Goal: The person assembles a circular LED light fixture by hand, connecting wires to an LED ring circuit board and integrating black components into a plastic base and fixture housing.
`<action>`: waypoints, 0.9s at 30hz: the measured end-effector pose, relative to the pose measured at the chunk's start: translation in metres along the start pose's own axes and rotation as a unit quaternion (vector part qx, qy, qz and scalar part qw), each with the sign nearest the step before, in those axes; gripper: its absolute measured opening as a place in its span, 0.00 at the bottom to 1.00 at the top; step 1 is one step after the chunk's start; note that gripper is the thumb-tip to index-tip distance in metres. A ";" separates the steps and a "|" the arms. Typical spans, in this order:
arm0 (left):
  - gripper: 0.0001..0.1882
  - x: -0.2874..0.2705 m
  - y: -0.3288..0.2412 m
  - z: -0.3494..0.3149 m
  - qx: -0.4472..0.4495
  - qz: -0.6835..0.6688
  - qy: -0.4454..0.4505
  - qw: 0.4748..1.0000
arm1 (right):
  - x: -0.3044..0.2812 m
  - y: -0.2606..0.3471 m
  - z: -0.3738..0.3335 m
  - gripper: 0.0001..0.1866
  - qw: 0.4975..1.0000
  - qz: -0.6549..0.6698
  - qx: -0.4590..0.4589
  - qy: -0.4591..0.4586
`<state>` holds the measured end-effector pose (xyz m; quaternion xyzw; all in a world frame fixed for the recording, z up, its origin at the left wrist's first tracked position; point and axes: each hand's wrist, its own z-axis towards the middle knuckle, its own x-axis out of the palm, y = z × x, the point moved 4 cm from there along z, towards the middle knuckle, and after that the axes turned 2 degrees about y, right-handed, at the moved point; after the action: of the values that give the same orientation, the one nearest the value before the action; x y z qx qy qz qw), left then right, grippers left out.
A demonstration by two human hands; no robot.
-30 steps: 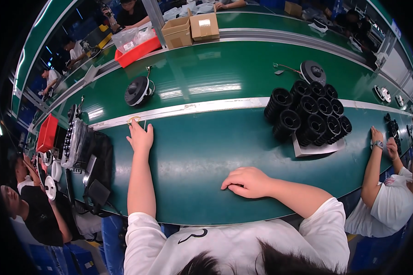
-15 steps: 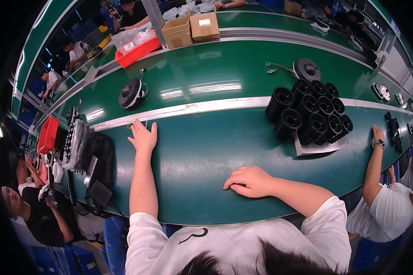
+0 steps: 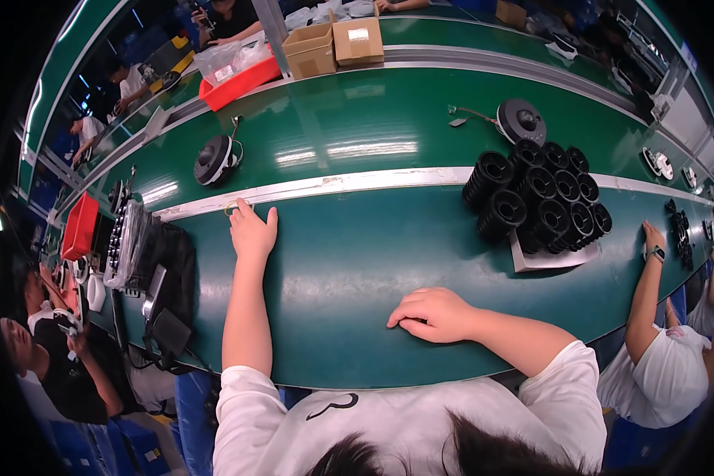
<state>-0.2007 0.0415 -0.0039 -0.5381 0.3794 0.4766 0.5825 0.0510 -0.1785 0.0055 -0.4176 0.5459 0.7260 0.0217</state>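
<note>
My left hand [image 3: 253,232] lies palm down at the far edge of the dark green worktop, with its fingers stretched out and holding nothing. Beside its fingertips is a thin yellow loop [image 3: 229,208], by the pale metal strip; whether they touch it I cannot tell. Low over the middle of the worktop, my right hand [image 3: 432,314] rests with fingers curled in and thumb tucked below, nothing visible in it. Beyond the strip, a round dark grey domed device [image 3: 215,161] with a white rim and wires sits on the green belt. A similar device [image 3: 521,120] lies farther right.
Several black ribbed cylinders [image 3: 539,184] stand clustered on and around a white box [image 3: 549,258] at right. Plastic-wrapped parts [image 3: 132,246] and a black strap pile [image 3: 170,333] occupy the left. A red bin [image 3: 242,82] and cardboard boxes [image 3: 309,51] stand beyond the belt. Co-workers sit on both sides.
Both domed devices have shifted left along the belt. My left hand has moved slightly, its fingers closer together and nearer the yellow loop. My right hand stays put.
</note>
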 end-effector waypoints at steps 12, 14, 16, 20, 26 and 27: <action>0.38 -0.007 -0.021 -0.012 0.018 0.052 0.002 0.998 | 0.000 -0.004 -0.002 0.08 1.000 -0.015 0.004 -0.004; 0.38 -0.007 -0.022 -0.017 -0.006 0.038 0.057 0.998 | 0.001 -0.004 -0.002 0.08 1.000 -0.011 0.006 -0.003; 0.37 0.002 -0.017 -0.011 0.021 0.068 -0.005 0.997 | 0.002 -0.004 -0.001 0.08 1.000 -0.009 -0.007 -0.007; 0.37 0.005 -0.014 0.000 0.025 0.114 -0.043 0.992 | 0.002 -0.002 0.000 0.08 1.000 -0.013 -0.008 -0.006; 0.36 0.003 -0.018 -0.005 0.026 0.117 -0.056 0.991 | 0.001 -0.003 0.000 0.08 1.000 -0.018 -0.003 -0.008; 0.36 0.004 -0.021 -0.009 0.017 0.113 -0.014 0.993 | 0.000 -0.004 -0.001 0.08 1.000 -0.012 0.000 -0.009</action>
<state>-0.1789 0.0335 -0.0031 -0.4751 0.4380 0.5400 0.5394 0.0530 -0.1776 0.0022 -0.4181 0.5403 0.7294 0.0352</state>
